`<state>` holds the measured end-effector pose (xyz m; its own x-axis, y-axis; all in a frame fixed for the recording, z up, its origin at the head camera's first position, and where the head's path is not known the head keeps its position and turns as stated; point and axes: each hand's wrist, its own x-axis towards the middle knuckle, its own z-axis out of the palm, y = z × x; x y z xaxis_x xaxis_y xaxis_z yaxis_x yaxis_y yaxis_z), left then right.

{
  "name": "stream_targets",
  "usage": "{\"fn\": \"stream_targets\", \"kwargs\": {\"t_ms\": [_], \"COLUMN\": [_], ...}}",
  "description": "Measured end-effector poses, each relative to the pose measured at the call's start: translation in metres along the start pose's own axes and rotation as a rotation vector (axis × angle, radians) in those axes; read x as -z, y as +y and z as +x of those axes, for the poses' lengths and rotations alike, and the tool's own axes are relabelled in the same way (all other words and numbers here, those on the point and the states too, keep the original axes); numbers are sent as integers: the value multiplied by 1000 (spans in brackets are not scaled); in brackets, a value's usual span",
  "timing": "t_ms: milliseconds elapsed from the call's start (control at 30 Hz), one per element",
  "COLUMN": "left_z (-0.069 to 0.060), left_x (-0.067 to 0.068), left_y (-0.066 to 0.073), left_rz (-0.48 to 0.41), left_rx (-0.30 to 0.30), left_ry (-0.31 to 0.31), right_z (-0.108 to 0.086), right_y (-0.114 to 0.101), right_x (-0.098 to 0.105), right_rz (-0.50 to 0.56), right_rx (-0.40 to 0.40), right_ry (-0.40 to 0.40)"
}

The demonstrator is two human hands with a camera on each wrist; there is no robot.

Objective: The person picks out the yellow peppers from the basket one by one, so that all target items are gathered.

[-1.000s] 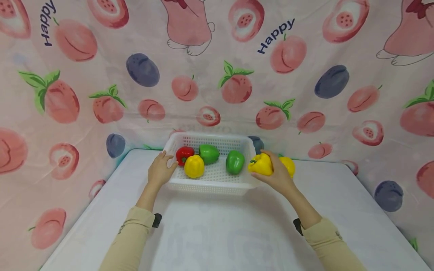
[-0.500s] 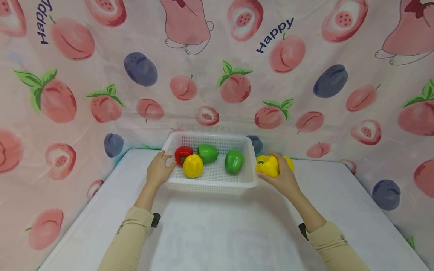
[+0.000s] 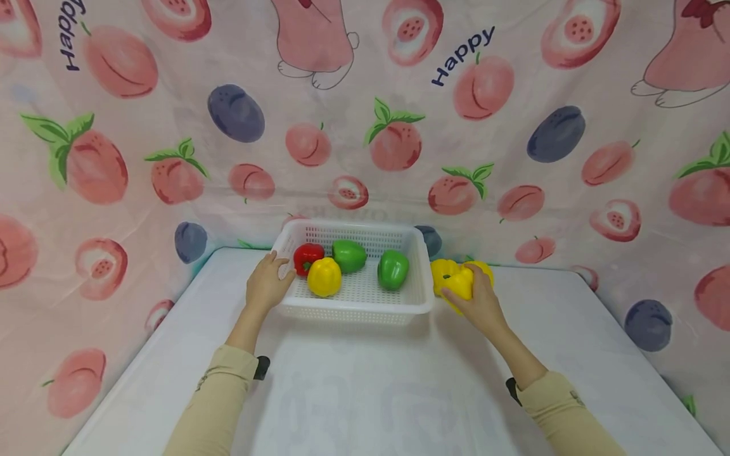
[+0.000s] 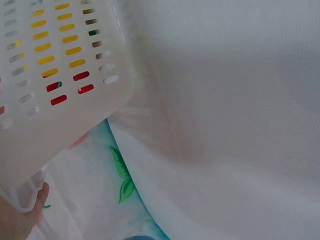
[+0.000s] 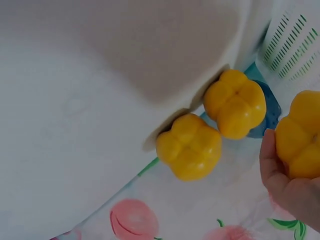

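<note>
My left hand (image 3: 268,283) grips the left rim of a white plastic basket (image 3: 356,305); in the left wrist view a finger (image 4: 42,196) hooks over the rim. Inside the basket lie a red bell pepper (image 3: 307,257), a yellow bell pepper (image 3: 324,277) and two green bell peppers (image 3: 350,256), the other green pepper (image 3: 393,270) lying apart on the right. Just outside the basket's right wall, my right hand (image 3: 481,305) holds another yellow bell pepper (image 3: 459,285). Behind it two more yellow peppers (image 5: 189,147) sit on the table, partly hidden in the head view.
The white-covered table (image 3: 365,392) carries the basket near its back edge. A fruit-printed cloth (image 3: 353,95) hangs right behind the basket and along both sides.
My right hand has moved right from the basket's rim with the yellow pepper, then slightly toward me. Another yellow pepper now shows behind it. My left hand has stayed at the basket.
</note>
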<state>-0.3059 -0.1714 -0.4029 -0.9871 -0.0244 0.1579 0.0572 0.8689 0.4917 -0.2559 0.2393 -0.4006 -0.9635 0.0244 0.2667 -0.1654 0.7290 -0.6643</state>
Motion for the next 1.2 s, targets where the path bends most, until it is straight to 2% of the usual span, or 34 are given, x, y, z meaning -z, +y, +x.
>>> {"fn": "stream_targets", "kwargs": {"t_ms": [200, 333, 600, 733, 900, 1200], "left_z": [0, 0, -1, -1, 0, 0], "left_x": [1, 0, 2, 2, 2, 1], "left_y": [-1, 0, 2, 1, 0, 1], "left_rz": [0, 3, -1, 1, -3, -1], "left_rx": [6, 17, 22, 16, 9, 5], "left_ry": [-7, -9, -10, -9, -8, -3], "right_z": [2, 5, 10, 10, 11, 13], "right_y": [3, 6, 9, 8, 9, 7], "right_x": [-2, -3, -10, -12, -15, -18], "right_rz": [-38, -77, -127, -158, -152, -128], "right_rx": [-143, -195, -218, -234, -257, -288], "right_ry": [-3, -2, 17, -10, -55, -79]}}
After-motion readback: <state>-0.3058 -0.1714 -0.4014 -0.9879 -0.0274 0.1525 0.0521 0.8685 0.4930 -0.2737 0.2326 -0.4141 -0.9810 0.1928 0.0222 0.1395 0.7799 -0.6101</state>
